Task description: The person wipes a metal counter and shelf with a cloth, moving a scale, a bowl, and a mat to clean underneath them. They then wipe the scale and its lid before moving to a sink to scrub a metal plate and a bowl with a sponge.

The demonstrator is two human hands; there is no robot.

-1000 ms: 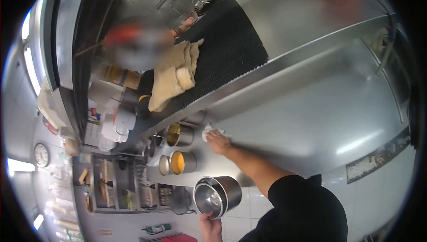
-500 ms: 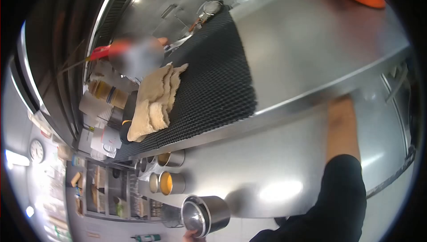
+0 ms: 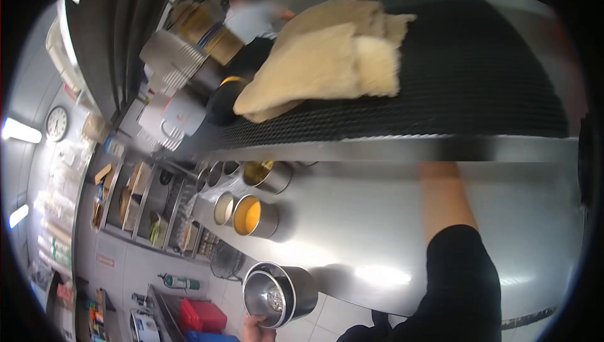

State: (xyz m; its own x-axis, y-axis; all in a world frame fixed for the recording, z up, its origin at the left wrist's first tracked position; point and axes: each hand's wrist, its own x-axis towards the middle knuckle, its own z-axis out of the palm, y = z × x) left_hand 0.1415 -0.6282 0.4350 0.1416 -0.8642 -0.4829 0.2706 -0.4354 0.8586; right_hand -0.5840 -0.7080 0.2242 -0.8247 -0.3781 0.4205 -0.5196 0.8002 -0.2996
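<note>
My left hand [image 3: 255,329] closes on the rim of a steel pot [image 3: 302,291] at the bottom of the view. Nested in its mouth is a smaller steel bowl [image 3: 264,293], tilted towards me. The pot is held beside the edge of a steel counter [image 3: 352,235]. My right forearm [image 3: 448,200], in a dark sleeve, reaches across that counter and under a raised shelf. The shelf's front edge [image 3: 402,149] hides my right hand, so its fingers and anything in them cannot be seen.
Folded beige towels [image 3: 327,65] lie on the shelf's black mesh mat [image 3: 465,71]. Stacked white containers [image 3: 173,59] stand left of them. A steel pot of orange contents [image 3: 261,217] stands on the counter's left part. Beyond the shelf is another person [image 3: 248,18]. A red box [image 3: 202,315] sits below left.
My view has turned and come closer to the shelf, so the towels look larger and lie further right. My left hand still grips the pot. My right arm stays under the shelf.
</note>
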